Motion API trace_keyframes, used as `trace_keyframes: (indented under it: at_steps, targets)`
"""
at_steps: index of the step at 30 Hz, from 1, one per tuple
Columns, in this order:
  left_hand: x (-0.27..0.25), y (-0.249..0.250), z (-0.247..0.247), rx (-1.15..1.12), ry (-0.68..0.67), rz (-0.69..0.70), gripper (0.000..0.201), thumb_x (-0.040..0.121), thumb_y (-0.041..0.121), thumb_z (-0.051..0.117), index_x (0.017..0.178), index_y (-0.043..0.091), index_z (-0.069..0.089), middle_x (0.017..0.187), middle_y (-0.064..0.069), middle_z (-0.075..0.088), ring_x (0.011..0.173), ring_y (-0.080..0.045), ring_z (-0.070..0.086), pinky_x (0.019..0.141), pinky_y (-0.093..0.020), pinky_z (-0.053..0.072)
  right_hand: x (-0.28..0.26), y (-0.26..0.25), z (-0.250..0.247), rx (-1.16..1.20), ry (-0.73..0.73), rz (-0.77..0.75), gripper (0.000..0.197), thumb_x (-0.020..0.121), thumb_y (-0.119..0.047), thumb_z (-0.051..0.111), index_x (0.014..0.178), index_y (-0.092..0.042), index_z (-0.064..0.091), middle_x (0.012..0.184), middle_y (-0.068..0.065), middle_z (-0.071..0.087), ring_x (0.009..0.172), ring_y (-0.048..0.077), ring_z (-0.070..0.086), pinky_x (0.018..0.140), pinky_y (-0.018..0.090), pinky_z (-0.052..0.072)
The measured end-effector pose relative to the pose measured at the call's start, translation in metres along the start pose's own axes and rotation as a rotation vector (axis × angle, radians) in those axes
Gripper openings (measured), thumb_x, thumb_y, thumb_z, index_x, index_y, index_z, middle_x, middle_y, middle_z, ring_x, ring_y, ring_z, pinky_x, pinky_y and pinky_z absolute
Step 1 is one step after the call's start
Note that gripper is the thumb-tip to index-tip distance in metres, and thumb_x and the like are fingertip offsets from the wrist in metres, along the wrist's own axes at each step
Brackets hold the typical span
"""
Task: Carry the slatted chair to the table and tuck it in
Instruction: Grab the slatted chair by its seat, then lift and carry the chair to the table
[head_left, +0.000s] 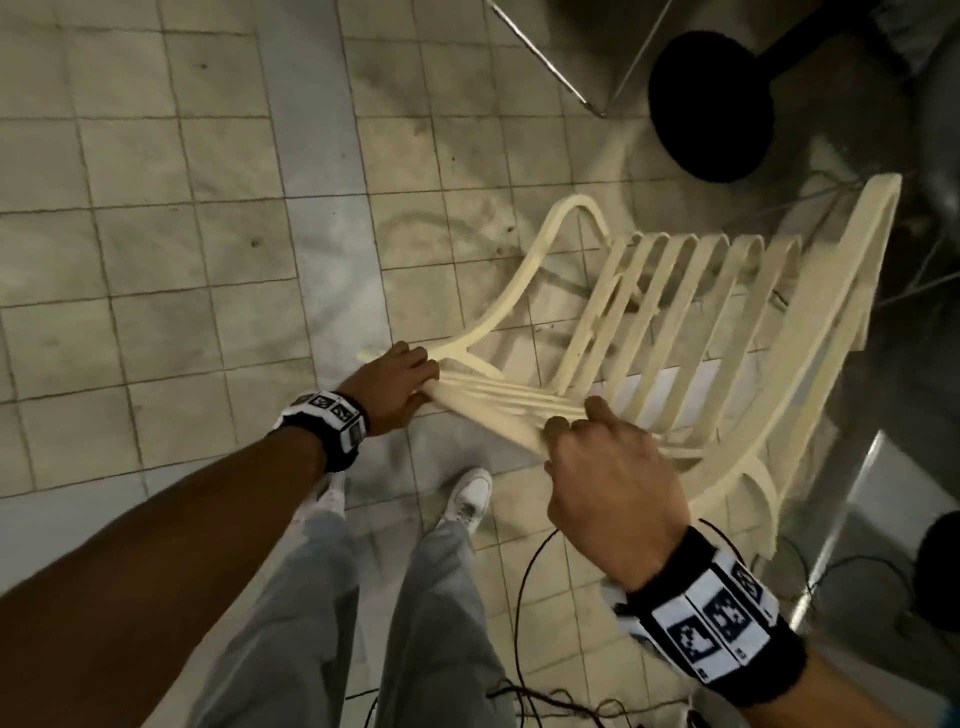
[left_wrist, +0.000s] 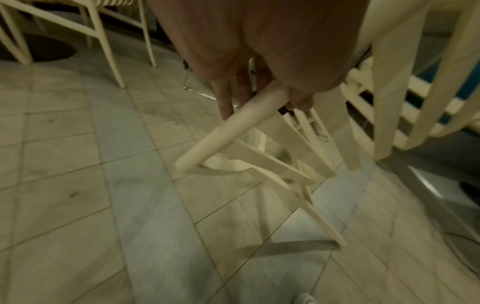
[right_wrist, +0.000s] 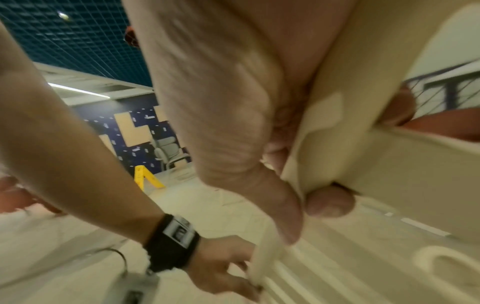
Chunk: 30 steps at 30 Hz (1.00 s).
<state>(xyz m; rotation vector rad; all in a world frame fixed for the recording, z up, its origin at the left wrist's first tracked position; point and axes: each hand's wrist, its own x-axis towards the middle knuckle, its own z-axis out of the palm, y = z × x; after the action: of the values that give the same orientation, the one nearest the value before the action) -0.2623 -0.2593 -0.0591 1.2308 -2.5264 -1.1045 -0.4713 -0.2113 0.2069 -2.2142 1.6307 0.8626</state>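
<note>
A cream slatted chair (head_left: 675, 312) hangs tilted above the tiled floor, its backrest top toward me and its seat slats running away to the right. My left hand (head_left: 395, 384) grips the left end of the top rail, fingers curled round the round bar (left_wrist: 233, 127). My right hand (head_left: 597, 457) grips the same rail further right, thumb and fingers wrapped over its edge (right_wrist: 324, 144). In the left wrist view the chair's legs (left_wrist: 311, 205) hang clear of the floor. The table top is not plainly seen.
A round black pedestal base (head_left: 711, 104) with thin metal legs (head_left: 545, 57) stands ahead on the right. Another cream chair (left_wrist: 103, 41) stands further off. Black cables (head_left: 524, 623) trail by my white shoes (head_left: 467, 499). A yellow floor sign (right_wrist: 145, 176) stands far off.
</note>
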Motion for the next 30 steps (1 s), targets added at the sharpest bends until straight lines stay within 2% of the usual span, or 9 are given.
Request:
trace_keyframes:
  at_steps: [2,4,8,11,13,17,22,25,30]
  targets:
    - [-0.002,0.023,-0.017,0.031,0.031,0.07,0.023,0.091,0.037,0.054,0.105,0.018,0.057,0.099,-0.008,0.059,0.089,-0.029,0.051,0.072,-0.045,0.049,-0.027,0.017,-0.003,-0.003,0.018,0.035,0.03,0.067,-0.021,0.076,0.093,-0.012,0.064,0.069,0.006,0.067,0.093,0.023,0.061,0.06,0.036,0.051]
    - [-0.001,0.051,-0.035,0.056,0.045,0.13,0.025,0.091,0.041,0.054,0.102,0.019,0.059,0.095,-0.005,0.057,0.086,-0.027,0.048,0.068,-0.045,0.048,-0.058,0.037,-0.007,-0.005,0.064,0.088,0.032,0.071,-0.018,0.075,0.1,-0.012,0.064,0.07,0.006,0.068,0.086,0.022,0.064,0.057,0.035,0.051]
    - [-0.003,0.113,-0.062,0.054,0.02,0.234,0.028,0.09,0.046,0.054,0.098,0.02,0.06,0.091,0.0,0.051,0.085,-0.019,0.039,0.073,-0.045,0.046,-0.123,0.076,0.001,0.05,0.133,0.185,0.026,0.078,-0.023,0.072,0.101,-0.017,0.06,0.077,0.004,0.062,0.061,0.024,0.061,0.049,0.034,0.048]
    - [-0.008,0.157,-0.077,0.047,-0.011,0.282,0.029,0.09,0.049,0.055,0.094,0.021,0.062,0.089,0.003,0.05,0.084,-0.02,0.041,0.076,-0.043,0.045,-0.165,0.1,0.013,0.077,0.19,0.229,0.031,0.068,-0.024,0.08,0.092,-0.018,0.062,0.074,0.002,0.057,0.05,0.025,0.054,0.043,0.03,0.04]
    - [-0.011,0.182,-0.084,0.054,-0.019,0.292,0.029,0.089,0.05,0.057,0.092,0.022,0.063,0.087,0.006,0.048,0.083,-0.02,0.04,0.078,-0.04,0.045,-0.188,0.112,0.022,0.073,0.254,0.23,0.034,0.062,-0.024,0.085,0.088,-0.017,0.063,0.069,0.0,0.057,0.052,0.025,0.055,0.042,0.03,0.04]
    - [-0.013,0.218,-0.091,0.069,0.028,0.274,0.032,0.085,0.053,0.062,0.092,0.022,0.067,0.084,0.007,0.048,0.083,-0.018,0.038,0.076,-0.038,0.043,-0.214,0.136,0.052,0.113,0.373,0.228,0.032,0.063,-0.028,0.083,0.086,-0.017,0.064,0.067,0.0,0.057,0.058,0.023,0.055,0.044,0.03,0.041]
    - [-0.002,0.263,-0.092,0.16,0.043,0.329,0.04,0.083,0.058,0.06,0.091,0.02,0.07,0.084,0.002,0.055,0.082,-0.019,0.039,0.072,-0.036,0.04,-0.23,0.163,0.124,0.301,0.409,0.303,0.033,0.072,-0.033,0.076,0.096,-0.022,0.057,0.079,0.001,0.053,0.052,0.027,0.052,0.044,0.034,0.048]
    - [0.005,0.282,-0.085,0.244,0.012,0.333,0.041,0.082,0.06,0.059,0.091,0.021,0.07,0.084,0.003,0.055,0.082,-0.018,0.037,0.071,-0.039,0.043,-0.232,0.167,0.166,0.41,0.431,0.351,0.031,0.074,-0.035,0.071,0.098,-0.025,0.054,0.082,0.002,0.052,0.052,0.029,0.052,0.046,0.038,0.05]
    - [0.012,0.317,-0.063,0.328,-0.034,0.306,0.044,0.079,0.061,0.059,0.093,0.021,0.072,0.084,0.002,0.056,0.081,-0.022,0.04,0.069,-0.044,0.046,-0.248,0.165,0.214,0.588,0.47,0.512,0.026,0.068,-0.026,0.078,0.089,-0.022,0.063,0.079,0.005,0.053,0.058,0.029,0.053,0.05,0.03,0.044]
